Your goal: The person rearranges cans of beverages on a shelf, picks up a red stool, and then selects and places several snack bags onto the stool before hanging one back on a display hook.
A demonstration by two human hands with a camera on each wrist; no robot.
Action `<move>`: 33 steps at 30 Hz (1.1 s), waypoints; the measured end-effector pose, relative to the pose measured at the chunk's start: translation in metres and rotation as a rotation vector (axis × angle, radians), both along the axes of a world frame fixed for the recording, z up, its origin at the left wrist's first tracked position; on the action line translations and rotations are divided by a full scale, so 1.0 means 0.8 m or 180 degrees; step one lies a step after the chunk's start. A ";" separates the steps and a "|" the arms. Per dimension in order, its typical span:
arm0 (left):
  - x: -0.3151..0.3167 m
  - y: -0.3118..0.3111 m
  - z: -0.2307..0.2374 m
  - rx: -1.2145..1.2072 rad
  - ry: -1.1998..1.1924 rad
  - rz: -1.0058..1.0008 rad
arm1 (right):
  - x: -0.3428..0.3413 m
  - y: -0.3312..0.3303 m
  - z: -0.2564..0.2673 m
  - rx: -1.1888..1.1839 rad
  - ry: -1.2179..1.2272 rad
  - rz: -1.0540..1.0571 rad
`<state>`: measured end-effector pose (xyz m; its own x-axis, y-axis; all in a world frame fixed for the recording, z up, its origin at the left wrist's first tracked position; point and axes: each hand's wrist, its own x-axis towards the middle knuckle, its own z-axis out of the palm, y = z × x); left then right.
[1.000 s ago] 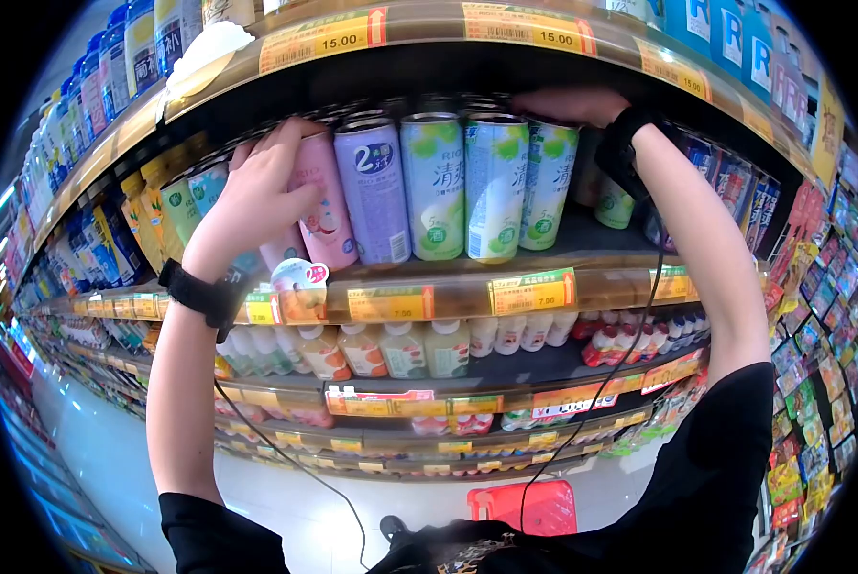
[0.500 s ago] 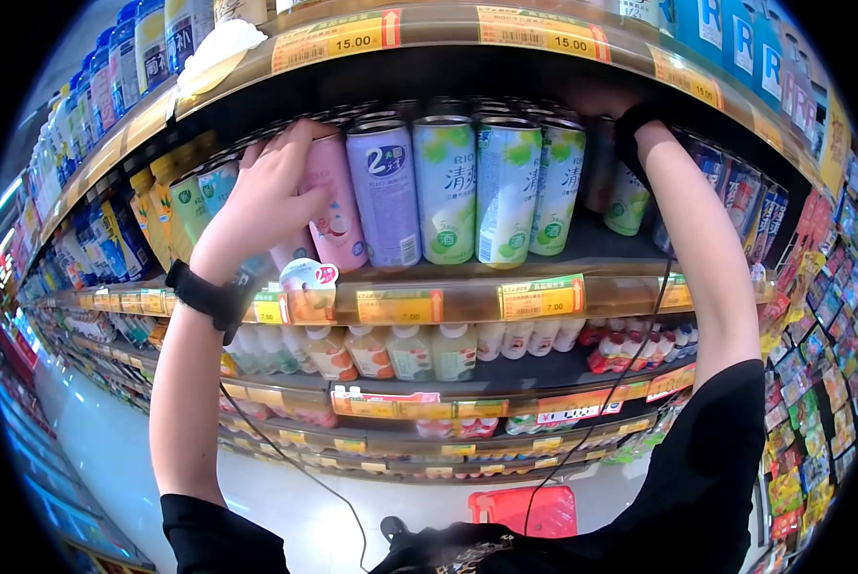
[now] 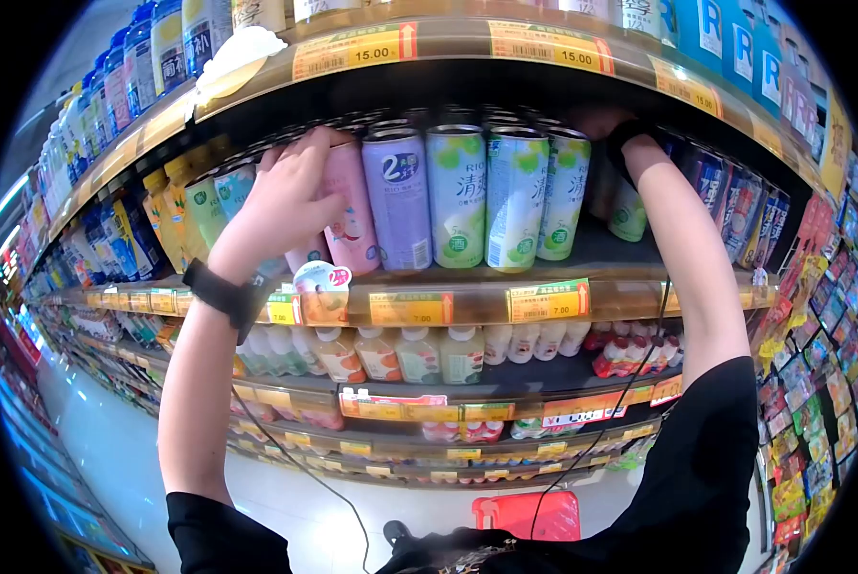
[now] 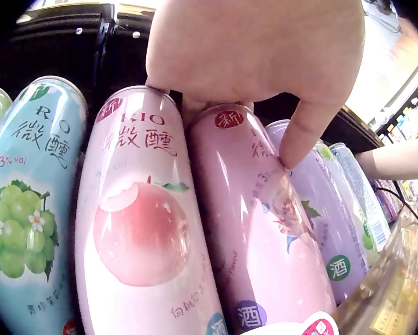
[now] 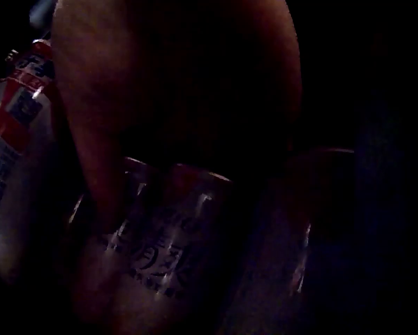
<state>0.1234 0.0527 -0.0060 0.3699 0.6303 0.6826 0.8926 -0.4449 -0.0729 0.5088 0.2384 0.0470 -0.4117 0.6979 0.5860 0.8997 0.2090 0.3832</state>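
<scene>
My left hand reaches over the top of a pink drink can, fingers behind its rim and thumb along its right side. A pale peach-printed can stands just left of it, and a purple can to the right. Deep in the shelf's shadow, my right hand hangs over a can, the thumb down its left side. The other fingers are hidden, and I cannot tell whether they grip it. Green-and-white cans stand in front, left of my right arm.
A shelf with price tags overhangs the cans closely. Below, a ledge carries more tags and a round promo sign. Slim energy-drink cans stand at the right. Dark cables run down from both wrists. A red stool-like object is on the floor.
My right hand has gone from lying over the green can tops to farther back and right in the shelf. My left hand stays at the pink can. The view has shifted slightly.
</scene>
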 end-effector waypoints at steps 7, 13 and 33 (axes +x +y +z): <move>-0.003 0.005 -0.004 0.0088 -0.0030 -0.0015 | 0.008 -0.006 0.014 -0.0172 -0.0424 -0.0049; -0.012 0.015 -0.008 0.0193 0.0019 -0.0135 | -0.006 -0.114 0.028 -0.1762 0.0611 0.0006; 0.002 -0.001 -0.001 0.0045 0.0001 -0.0051 | 0.027 -0.186 0.027 -0.2003 0.1144 0.0723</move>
